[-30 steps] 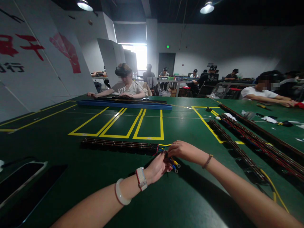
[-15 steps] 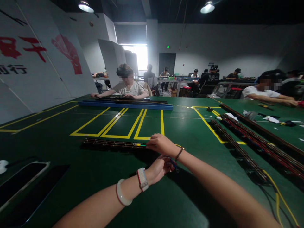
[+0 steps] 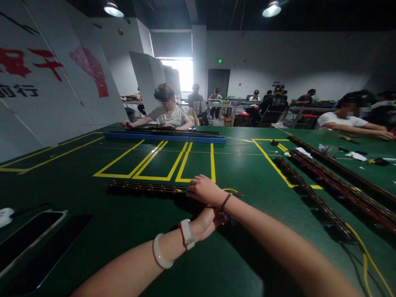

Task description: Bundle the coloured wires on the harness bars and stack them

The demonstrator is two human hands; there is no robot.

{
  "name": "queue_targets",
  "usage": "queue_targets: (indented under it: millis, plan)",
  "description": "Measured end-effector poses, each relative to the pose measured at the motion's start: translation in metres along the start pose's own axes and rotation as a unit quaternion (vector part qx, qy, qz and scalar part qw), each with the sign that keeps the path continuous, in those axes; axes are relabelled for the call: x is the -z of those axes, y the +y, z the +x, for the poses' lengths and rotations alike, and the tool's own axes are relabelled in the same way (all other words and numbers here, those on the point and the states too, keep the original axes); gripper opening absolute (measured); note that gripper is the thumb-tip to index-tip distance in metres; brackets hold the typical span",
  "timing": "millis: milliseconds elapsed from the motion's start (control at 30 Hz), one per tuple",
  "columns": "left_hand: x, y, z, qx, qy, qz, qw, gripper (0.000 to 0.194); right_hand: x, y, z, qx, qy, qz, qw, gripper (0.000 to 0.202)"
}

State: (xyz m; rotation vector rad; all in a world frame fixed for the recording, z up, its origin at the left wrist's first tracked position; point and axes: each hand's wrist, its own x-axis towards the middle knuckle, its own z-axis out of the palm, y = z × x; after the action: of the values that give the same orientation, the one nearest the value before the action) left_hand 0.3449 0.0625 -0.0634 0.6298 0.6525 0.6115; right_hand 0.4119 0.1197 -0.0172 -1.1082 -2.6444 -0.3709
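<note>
A dark, thin wire bundle (image 3: 145, 186) lies across the green table in front of me. My right hand (image 3: 204, 189) is closed over its right end, its fingers bent down on the wires. Below it and under my right wrist, my left hand (image 3: 210, 222) has its fingers curled round a dark blue wire end (image 3: 230, 220), mostly hidden. A yellow wire (image 3: 231, 190) with a red tip sticks out to the right, behind my right wrist.
More long wire bundles (image 3: 315, 198) lie at the right, with white scraps (image 3: 355, 156) near them. A blue channel (image 3: 163, 137) spans the far side, where a person (image 3: 173, 113) sits. Two dark flat devices (image 3: 27, 235) lie at the left.
My right hand has shifted slightly left along the bundle, and more of the yellow wire with its red tip shows. My left hand has hardly moved.
</note>
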Motion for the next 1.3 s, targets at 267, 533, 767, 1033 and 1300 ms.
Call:
queue_targets:
  millis: [267, 533, 767, 1033, 1300]
  plan:
    - [0.003, 0.001, -0.002, -0.023, -0.047, 0.069, 0.996, 0.013, 0.013, 0.03, -0.063, -0.147, 0.072, 0.077, 0.984, 0.028]
    - [0.006, 0.035, -0.007, 0.047, -0.047, 0.37, 0.927, 0.029, -0.013, 0.068, -0.139, -0.222, 0.072, 0.052, 0.971, 0.025]
    - [0.012, 0.059, -0.011, 0.051, -0.068, 0.581, 0.81, 0.042, -0.03, 0.072, -0.147, -0.244, 0.065, 0.096, 0.963, 0.02]
    - [0.012, 0.049, -0.021, -0.074, 0.04, 0.693, 0.716, 0.025, -0.025, 0.065, -0.144, -0.266, 0.057, 0.121, 0.955, 0.02]
    - [0.001, 0.05, -0.031, -0.116, 0.108, 0.724, 0.672, 0.037, -0.019, 0.061, -0.144, -0.277, 0.053, 0.116, 0.952, 0.021]
